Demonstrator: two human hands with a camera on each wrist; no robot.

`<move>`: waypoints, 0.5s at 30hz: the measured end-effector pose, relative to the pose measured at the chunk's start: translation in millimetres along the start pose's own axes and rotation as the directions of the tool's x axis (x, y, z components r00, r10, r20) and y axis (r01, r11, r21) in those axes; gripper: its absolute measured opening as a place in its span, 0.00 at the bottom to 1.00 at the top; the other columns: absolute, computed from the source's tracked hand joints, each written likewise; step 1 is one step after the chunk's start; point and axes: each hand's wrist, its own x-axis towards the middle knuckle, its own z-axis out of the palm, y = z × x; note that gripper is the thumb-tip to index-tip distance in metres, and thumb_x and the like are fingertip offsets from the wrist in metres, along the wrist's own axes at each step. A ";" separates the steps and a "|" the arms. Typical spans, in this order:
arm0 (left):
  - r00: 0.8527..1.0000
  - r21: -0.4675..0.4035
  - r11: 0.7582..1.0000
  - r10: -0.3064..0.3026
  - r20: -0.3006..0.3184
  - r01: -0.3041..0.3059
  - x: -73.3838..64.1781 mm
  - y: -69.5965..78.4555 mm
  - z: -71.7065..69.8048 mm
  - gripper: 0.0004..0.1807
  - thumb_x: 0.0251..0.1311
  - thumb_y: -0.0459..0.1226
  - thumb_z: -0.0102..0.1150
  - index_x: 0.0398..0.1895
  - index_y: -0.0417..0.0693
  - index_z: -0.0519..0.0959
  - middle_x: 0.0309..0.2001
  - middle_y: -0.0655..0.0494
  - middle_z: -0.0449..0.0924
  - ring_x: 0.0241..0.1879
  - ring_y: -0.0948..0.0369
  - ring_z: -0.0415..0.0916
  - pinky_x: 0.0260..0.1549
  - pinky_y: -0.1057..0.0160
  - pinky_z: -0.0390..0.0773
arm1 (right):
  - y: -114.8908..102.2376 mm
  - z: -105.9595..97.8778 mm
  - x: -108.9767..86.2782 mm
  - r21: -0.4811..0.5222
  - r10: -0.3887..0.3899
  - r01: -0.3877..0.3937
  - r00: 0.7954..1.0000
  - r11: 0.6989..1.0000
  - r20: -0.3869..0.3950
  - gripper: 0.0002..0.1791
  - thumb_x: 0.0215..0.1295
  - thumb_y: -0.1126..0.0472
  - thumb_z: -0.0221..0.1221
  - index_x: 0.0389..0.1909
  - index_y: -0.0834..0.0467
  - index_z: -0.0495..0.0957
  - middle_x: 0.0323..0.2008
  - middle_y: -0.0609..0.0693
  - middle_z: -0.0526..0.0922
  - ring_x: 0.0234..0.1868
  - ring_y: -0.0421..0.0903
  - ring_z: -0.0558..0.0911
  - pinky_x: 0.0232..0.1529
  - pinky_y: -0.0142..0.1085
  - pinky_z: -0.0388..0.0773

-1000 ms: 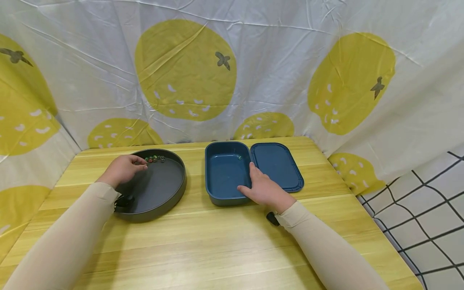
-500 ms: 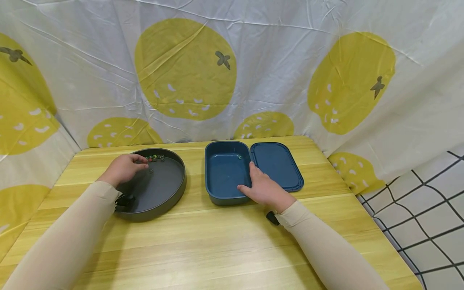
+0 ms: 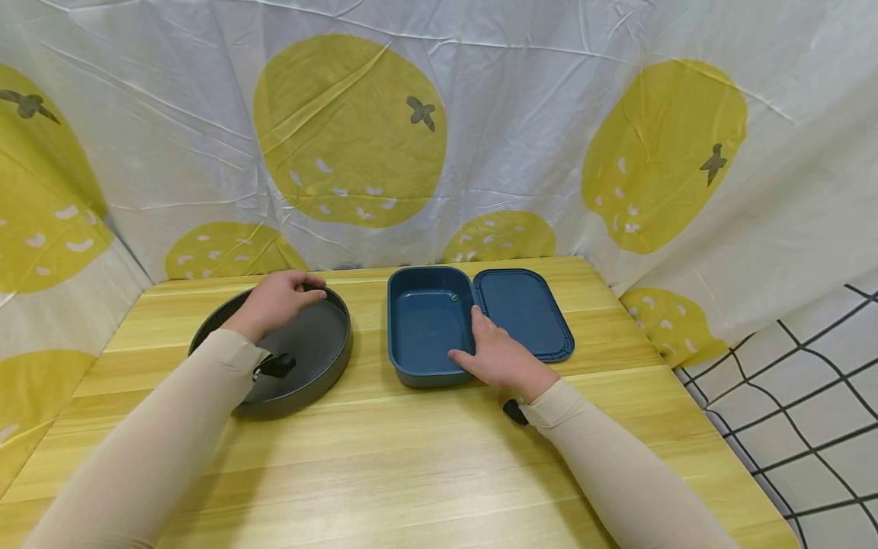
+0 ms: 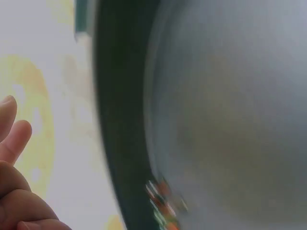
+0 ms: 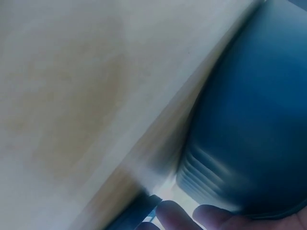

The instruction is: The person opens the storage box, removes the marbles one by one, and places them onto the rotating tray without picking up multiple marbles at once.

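My left hand (image 3: pixel 281 297) is over the far right part of a round dark grey pan (image 3: pixel 312 347), its thumb and forefinger tips close together. I cannot tell whether a marble is between them. In the left wrist view, curled fingers (image 4: pixel 29 208) show beside the pan wall, and blurred coloured marbles (image 4: pixel 165 206) lie along its inner edge. From the head these marbles are hidden behind the hand. My right hand (image 3: pixel 504 358) holds the near right side of a deep blue box (image 3: pixel 425 381), thumb over the rim, fingers outside. One small greenish marble (image 3: pixel 454 297) lies inside, at the back right.
A flat blue lid (image 3: pixel 524 313) lies on the wooden table (image 3: pixel 384 473) right against the box's right side. Behind the table hangs a white curtain (image 3: pixel 514 137) with yellow fruit prints. A strip of table separates pan and box.
My left hand has moved right and away from me across the pan, and now covers the row of marbles from the head's view. The right hand and box stay in place.
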 end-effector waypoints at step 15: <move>0.992 -0.121 0.987 0.115 0.054 -0.107 61.2 118.2 59.7 0.22 0.77 0.49 0.58 0.67 0.52 0.81 0.66 0.46 0.78 0.61 0.47 0.77 0.58 0.46 0.80 | 1.6 0.6 1.5 0.009 0.005 -0.005 1.000 1.000 -0.012 0.59 0.76 0.35 0.56 0.85 0.62 0.30 0.86 0.60 0.41 0.85 0.61 0.50 0.82 0.58 0.54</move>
